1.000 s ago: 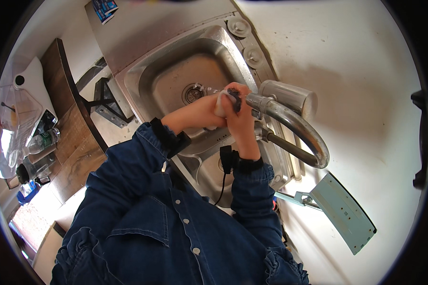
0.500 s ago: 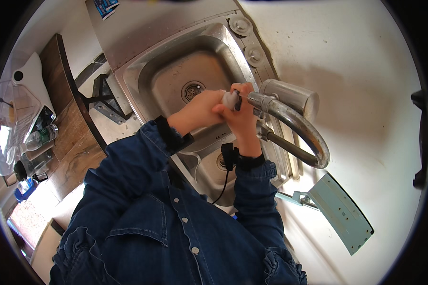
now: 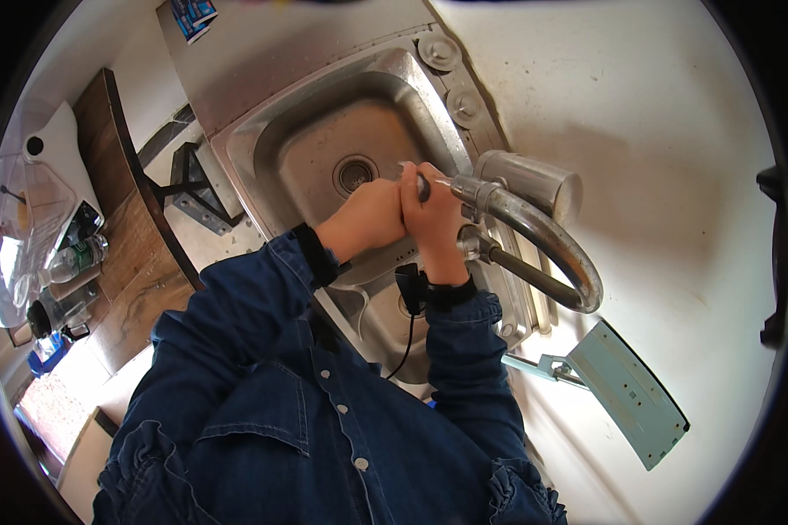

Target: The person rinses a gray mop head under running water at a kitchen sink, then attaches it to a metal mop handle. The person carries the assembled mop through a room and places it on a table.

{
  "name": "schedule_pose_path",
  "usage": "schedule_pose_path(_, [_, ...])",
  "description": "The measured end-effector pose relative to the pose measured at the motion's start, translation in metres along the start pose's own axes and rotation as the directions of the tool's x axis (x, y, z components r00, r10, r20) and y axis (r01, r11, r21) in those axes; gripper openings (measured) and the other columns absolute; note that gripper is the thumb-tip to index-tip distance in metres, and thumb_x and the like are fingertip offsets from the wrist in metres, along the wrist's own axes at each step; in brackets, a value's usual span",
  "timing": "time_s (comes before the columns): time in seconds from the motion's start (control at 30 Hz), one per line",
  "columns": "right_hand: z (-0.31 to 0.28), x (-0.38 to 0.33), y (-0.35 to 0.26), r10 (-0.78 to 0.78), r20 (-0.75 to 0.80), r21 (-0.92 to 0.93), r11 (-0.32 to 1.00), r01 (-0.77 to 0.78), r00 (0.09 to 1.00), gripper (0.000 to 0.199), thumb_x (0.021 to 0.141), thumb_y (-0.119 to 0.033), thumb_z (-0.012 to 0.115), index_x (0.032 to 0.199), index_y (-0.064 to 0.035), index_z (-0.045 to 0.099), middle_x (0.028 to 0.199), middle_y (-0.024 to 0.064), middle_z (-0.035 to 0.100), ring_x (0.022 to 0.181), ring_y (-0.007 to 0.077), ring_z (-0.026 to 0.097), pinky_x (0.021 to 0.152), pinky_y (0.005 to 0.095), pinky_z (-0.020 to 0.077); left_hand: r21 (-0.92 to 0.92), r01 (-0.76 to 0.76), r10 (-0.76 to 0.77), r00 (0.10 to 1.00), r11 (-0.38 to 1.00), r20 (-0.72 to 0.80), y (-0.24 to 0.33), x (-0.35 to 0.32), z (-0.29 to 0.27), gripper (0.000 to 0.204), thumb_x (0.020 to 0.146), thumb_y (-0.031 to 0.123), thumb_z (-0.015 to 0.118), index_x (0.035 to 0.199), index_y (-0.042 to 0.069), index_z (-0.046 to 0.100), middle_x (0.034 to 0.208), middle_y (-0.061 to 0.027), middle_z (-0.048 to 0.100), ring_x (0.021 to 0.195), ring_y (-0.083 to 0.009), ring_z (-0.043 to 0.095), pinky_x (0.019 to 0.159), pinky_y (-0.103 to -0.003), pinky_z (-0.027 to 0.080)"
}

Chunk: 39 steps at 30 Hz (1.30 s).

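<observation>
Head view shows the left hand [image 3: 372,215] and the right hand [image 3: 434,210] meeting near the frame's centre, above the steel sink [image 3: 311,150], just left of the curved tap [image 3: 588,284]. Right fingers are bent around a small dark thing [image 3: 424,187]; left fingers are hidden, so I cannot tell. Its visible part stretches up-down; which way it points is covered.

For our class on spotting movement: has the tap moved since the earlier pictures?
No; against the sink, the tap shows no clear shift in any direction.
</observation>
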State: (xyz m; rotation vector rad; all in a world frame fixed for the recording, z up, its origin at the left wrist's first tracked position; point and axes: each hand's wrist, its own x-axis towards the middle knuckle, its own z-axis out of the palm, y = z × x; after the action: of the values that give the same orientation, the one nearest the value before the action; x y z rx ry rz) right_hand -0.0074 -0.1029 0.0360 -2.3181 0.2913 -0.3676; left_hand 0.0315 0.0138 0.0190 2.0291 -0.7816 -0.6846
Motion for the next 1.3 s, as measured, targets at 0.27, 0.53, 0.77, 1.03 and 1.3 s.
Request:
schedule_pose_path(0.27, [-0.002, -0.001, 0.004, 0.355, 0.052, 0.149, 0.922, -0.358, 0.934, 0.032, 0.089, -0.031, 0.069, 0.096, -0.0007, 0.060, 0.079, 0.0120, 0.063, 0.071, 0.0187, 0.059, 0.068, 0.0335, 0.0489, -0.051, 0.026, -0.037, 0.972, 0.998, -0.230, 0.007, -0.004, -0.003, 0.043, 0.076, 0.023, 0.074, 0.112, 0.005, 0.059, 0.098, -0.0199, 0.067, 0.092, -0.0409, 0.062, 0.079, -0.046, 0.050])
schedule_pose_path(0.53, [-0.020, -0.007, 0.009, 0.241, 0.280, 0.711, 0.598, -0.369, 0.929, 0.051, 0.085, -0.017, 0.074, 0.130, -0.0035, 0.054, 0.116, 0.0075, 0.060, 0.100, 0.0144, 0.057, 0.088, 0.0308, 0.0484, -0.685, 0.441, -0.143, 0.883, 0.580, 0.447, -0.009, -0.005, -0.021, 0.030, 0.087, 0.016, 0.067, 0.114, 0.005, 0.062, 0.097, -0.0072, 0.069, 0.087, -0.0213, 0.067, 0.076, -0.034, 0.052])
schedule_pose_path(0.77, [-0.023, 0.002, 0.006, 0.015, 0.281, 0.578, 0.795, -0.182, 0.960, 0.031, 0.085, -0.011, 0.068, 0.114, -0.0057, 0.059, 0.110, 0.0040, 0.058, 0.106, 0.0162, 0.054, 0.092, 0.0320, 0.0452, -0.655, 0.294, -0.041, 0.927, 0.696, 0.373, -0.012, -0.005, -0.008, 0.027, 0.086, 0.017, 0.068, 0.109, 0.002, 0.062, 0.095, -0.0055, 0.068, 0.084, -0.0160, 0.063, 0.074, -0.030, 0.051])
schedule_pose_path(1.03, [-0.009, 0.002, 0.005, -0.195, 0.051, 0.168, 0.968, 0.184, 0.980, 0.057, 0.073, -0.051, 0.077, 0.093, -0.0030, 0.054, 0.091, 0.0133, 0.051, 0.084, 0.0336, 0.052, 0.076, 0.0435, 0.0420, -0.290, -0.100, 0.117, 0.992, 0.952, 0.040, -0.003, -0.003, -0.009, 0.027, 0.081, 0.017, 0.070, 0.106, 0.008, 0.063, 0.095, -0.0128, 0.068, 0.086, -0.0302, 0.065, 0.078, -0.037, 0.051])
schedule_pose_path(1.3, [-0.005, 0.002, 0.007, -0.047, 0.065, 0.020, 0.999, 0.046, 0.997, 0.062, 0.087, -0.064, 0.057, 0.091, -0.0021, 0.057, 0.074, 0.0191, 0.056, 0.074, 0.0399, 0.058, 0.064, 0.0429, 0.0451, -0.045, -0.064, 0.065, 0.997, 0.997, 0.030, -0.002, 0.000, -0.003, 0.024, 0.080, 0.017, 0.067, 0.101, 0.008, 0.064, 0.091, -0.0173, 0.067, 0.084, -0.0389, 0.063, 0.073, -0.041, 0.051])
